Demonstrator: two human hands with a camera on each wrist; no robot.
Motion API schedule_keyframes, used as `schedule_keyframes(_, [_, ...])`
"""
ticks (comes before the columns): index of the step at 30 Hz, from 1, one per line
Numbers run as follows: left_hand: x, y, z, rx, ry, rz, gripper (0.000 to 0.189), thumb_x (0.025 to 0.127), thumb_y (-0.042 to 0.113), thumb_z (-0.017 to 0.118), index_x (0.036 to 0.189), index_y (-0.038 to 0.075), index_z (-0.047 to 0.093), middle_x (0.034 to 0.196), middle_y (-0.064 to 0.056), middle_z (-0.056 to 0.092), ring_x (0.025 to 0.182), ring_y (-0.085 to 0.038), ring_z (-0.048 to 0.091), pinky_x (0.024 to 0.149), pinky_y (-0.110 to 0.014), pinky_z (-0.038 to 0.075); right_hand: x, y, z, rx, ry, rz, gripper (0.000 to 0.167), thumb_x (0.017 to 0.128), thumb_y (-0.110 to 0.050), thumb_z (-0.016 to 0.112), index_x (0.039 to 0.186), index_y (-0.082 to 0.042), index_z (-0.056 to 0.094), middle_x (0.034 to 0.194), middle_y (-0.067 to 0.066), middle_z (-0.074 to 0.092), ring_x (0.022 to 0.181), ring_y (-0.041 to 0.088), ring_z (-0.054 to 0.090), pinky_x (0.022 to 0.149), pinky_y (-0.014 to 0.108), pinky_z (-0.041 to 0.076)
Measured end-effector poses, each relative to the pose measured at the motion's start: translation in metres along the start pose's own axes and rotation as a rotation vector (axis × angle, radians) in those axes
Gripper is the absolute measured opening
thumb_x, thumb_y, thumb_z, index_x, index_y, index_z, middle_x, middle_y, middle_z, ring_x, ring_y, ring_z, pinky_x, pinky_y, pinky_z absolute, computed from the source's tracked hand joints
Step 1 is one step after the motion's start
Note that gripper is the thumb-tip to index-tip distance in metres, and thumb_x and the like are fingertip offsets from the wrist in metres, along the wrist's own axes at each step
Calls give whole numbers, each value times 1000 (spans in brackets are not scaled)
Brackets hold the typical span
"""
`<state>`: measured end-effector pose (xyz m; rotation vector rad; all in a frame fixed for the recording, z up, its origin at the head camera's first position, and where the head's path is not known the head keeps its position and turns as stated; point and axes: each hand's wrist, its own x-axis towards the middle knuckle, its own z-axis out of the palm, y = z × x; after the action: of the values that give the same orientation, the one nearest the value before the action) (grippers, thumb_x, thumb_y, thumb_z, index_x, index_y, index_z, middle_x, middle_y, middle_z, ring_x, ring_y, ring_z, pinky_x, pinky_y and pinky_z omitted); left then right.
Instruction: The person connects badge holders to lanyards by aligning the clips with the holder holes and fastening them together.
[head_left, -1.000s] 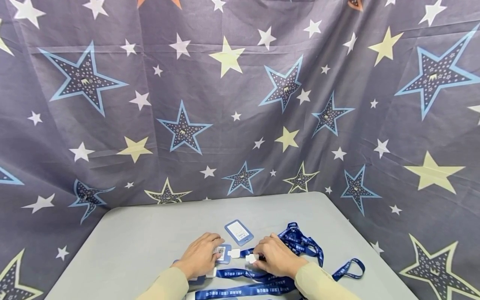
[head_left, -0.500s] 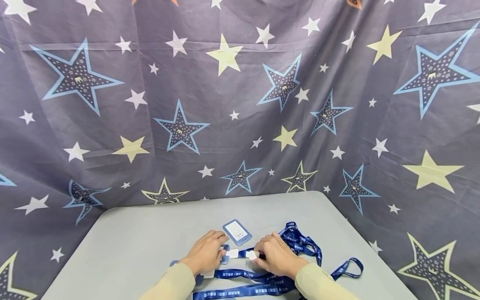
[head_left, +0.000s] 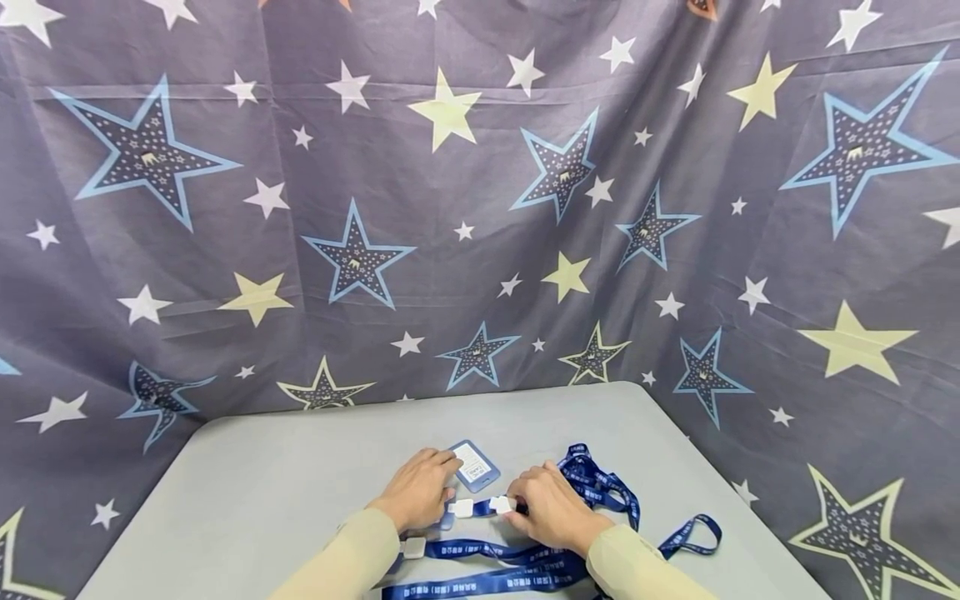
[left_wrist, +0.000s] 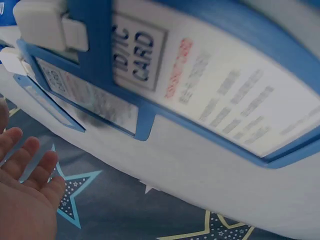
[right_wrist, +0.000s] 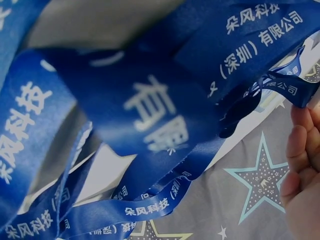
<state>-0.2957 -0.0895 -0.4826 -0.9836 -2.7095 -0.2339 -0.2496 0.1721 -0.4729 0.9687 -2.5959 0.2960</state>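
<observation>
My left hand (head_left: 423,487) reaches over the grey table with its index finger at the left edge of a loose blue card holder (head_left: 480,482), which has a white card inside. In the left wrist view, its fingers (left_wrist: 32,160) are spread and relaxed. Partly under that hand lies another blue card holder (head_left: 447,522), with a white clip (head_left: 463,507) at its end. My right hand (head_left: 551,508) pinches a white lanyard clip (head_left: 501,505) between thumb and fingers. From that clip runs a dark blue lanyard with white lettering (right_wrist: 287,89), seen at the fingertips in the right wrist view.
A tangled heap of blue lanyards (head_left: 592,483) lies beyond my right hand, and a strap loop (head_left: 693,537) sits farther right. Two straps cross the table's front, one ending in a white clip (head_left: 414,547). Star-patterned cloth (head_left: 480,208) hangs behind the grey table (head_left: 285,483).
My left hand has moved up and right, from the card holder in the row to the edge of the loose one. My right hand keeps its pinch on the lanyard clip.
</observation>
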Motion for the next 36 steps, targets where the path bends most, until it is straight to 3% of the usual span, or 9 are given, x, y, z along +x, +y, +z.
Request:
schedule_keyframes(9, [14, 3, 0, -6, -83, -7, 51, 95, 17, 70, 143, 5, 58, 147, -15, 56, 136, -35, 50, 121, -49, 33, 0, 1, 2, -11, 21, 21, 15, 83, -30, 83, 80, -21, 72, 72, -15, 62, 67, 3, 44, 67, 24, 32])
schedule_keyframes(20, [39, 2, 7, 60, -87, 43, 54, 93, 18, 71, 144, 7, 57, 148, -11, 56, 135, -33, 51, 121, -47, 32, 1, 3, -1, -12, 24, 49, 18, 82, -29, 85, 77, -20, 70, 68, -12, 60, 65, 4, 43, 66, 25, 31])
schedule_keyframes(27, [53, 8, 11, 68, -187, 19, 65, 89, 18, 74, 150, 12, 52, 156, -7, 48, 143, -32, 43, 124, -50, 25, 3, 1, -1, -6, 11, 46, 19, 82, -29, 85, 76, -22, 68, 68, -12, 61, 66, 3, 44, 66, 24, 30])
schedule_keyframes(31, [54, 9, 17, 80, -247, -14, 71, 85, 19, 74, 152, 15, 50, 158, -4, 46, 146, -32, 39, 125, -51, 23, 2, 2, -1, -8, 21, 37, 19, 82, -29, 86, 77, -21, 69, 68, -12, 61, 65, 3, 44, 66, 24, 29])
schedule_keyframes(36, [54, 9, 18, 73, -278, -41, 70, 86, 18, 72, 153, 14, 49, 159, -3, 45, 148, -32, 37, 125, -52, 21, 1, 3, 1, -21, 55, 17, 19, 80, -30, 86, 77, -21, 70, 68, -13, 60, 65, 3, 44, 65, 24, 30])
